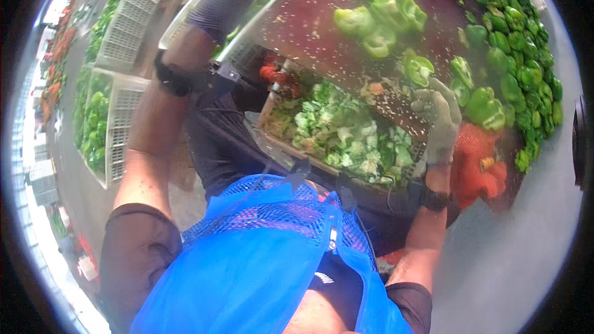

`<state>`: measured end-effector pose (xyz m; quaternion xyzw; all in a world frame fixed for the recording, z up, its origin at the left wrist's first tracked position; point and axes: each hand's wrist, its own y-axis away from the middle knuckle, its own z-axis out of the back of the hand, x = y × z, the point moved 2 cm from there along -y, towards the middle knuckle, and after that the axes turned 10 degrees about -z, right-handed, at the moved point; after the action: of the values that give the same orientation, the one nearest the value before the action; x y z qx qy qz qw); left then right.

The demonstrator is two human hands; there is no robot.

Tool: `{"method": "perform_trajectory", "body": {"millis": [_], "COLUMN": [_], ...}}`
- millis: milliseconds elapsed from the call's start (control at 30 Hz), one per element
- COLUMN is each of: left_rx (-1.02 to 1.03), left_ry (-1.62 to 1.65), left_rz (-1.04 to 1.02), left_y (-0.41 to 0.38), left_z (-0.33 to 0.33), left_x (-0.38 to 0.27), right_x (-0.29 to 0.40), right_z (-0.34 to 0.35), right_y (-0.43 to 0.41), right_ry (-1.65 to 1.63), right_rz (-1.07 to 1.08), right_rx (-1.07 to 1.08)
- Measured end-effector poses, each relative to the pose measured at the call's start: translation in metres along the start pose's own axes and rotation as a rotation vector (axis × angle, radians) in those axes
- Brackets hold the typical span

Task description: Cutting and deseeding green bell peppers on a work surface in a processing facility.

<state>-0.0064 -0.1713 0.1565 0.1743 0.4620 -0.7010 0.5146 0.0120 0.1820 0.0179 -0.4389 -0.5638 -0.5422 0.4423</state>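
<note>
My left hand, in a dark glove and blurred, reaches over a white crate with green peppers inside; whether it holds anything cannot be seen. My right hand, in a pale glove, is at the near edge of the red tabletop, its fingers curled close to a cut green pepper. I cannot tell whether those fingers grip something. Several opened green peppers lie among scattered seeds on the tabletop. Below the edge, a crate holds pepper cores and scraps.
Whole green peppers are heaped along the table's right side. A red mesh bag lies near my right wrist. Plastic crates of green peppers stand on the ground at the left, with another crate beyond.
</note>
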Motion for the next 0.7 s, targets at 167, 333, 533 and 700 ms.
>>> {"method": "perform_trajectory", "body": {"millis": [167,333,533,700], "left_rx": [0.247,0.650,0.770,0.582], "left_ry": [-0.310,-0.067,-0.595,-0.651], "left_rz": [-0.156,-0.246,-0.218,-0.421], "left_y": [-0.032,-0.034,-0.028,0.003], "left_z": [-0.021,-0.103,-0.306,-0.339], "left_x": [-0.173,-0.125,0.021,0.003], "right_x": [-0.015,-0.040,-0.066,-0.079], "right_z": [0.013,0.050,0.051,0.059], "right_y": [-0.034,-0.056,-0.078,-0.069], "right_ry": [0.113,0.078,0.155,-0.140], "right_rz": [-0.004,-0.258,-0.289,-0.242], "right_rx": [-0.118,-0.250,-0.239,-0.127]}}
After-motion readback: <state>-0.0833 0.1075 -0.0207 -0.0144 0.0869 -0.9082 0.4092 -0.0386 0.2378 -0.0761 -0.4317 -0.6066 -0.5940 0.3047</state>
